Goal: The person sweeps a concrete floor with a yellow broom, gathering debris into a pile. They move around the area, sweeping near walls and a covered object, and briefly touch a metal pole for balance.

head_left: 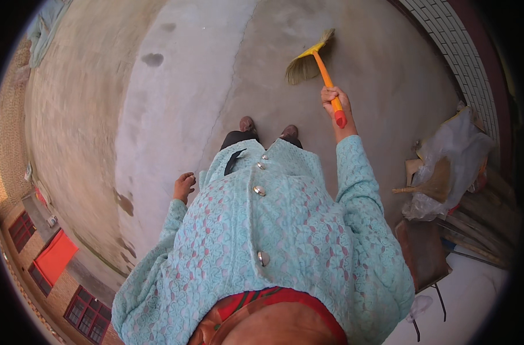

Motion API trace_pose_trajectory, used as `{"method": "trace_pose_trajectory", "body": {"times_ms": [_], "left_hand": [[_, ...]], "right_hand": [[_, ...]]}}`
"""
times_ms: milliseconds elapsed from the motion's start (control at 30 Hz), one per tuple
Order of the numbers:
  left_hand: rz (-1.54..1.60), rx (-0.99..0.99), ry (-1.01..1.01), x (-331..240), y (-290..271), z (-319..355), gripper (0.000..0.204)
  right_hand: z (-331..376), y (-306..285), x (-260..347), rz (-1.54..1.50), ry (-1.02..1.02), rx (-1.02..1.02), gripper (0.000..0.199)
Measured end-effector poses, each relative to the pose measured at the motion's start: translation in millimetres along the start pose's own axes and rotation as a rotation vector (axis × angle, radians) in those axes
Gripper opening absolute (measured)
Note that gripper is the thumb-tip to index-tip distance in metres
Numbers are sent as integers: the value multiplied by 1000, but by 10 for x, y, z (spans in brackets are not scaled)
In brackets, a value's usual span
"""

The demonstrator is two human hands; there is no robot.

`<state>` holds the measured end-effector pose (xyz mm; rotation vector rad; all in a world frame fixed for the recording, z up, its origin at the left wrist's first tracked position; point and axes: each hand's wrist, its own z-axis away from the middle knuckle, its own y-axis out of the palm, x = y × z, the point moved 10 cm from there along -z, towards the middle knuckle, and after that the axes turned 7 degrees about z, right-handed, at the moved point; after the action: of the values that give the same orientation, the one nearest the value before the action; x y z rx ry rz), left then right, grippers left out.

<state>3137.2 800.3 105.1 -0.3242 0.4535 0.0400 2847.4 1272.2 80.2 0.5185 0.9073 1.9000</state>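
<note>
Orange broom, axis fwd-L, bristles far end; R hand grips hdl; L hand curled, hold unclear.

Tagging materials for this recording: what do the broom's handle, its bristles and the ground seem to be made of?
Handle, gripped by the right hand: probably smooth plastic, from its even orange colour and red end.
Bristles: likely dried plant fibre, matte, from the fine straw-coloured strands; synthetic is possible.
Ground: apparently concrete, mostly matte, from its grey patches and dark stains.
</note>
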Motion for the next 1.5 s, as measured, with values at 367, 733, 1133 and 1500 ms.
{"method": "trace_pose_trajectory", "body": {"times_ms": [367, 733, 1133, 1500], "left_hand": [[74, 13, -63, 245, 178, -341, 31], [-11, 15, -115, 145, 359, -210, 32], [53, -62, -132, 502, 87, 253, 31], [162, -92, -186, 555, 185, -17, 33]], "right_hand": [[1871, -244, 112, 243, -106, -101, 17], [2280, -1222, -247, 289, -19, -636, 11], [-285, 72, -156, 261, 59, -234, 12], [-295, 772, 523, 84, 32, 26, 11]]}}
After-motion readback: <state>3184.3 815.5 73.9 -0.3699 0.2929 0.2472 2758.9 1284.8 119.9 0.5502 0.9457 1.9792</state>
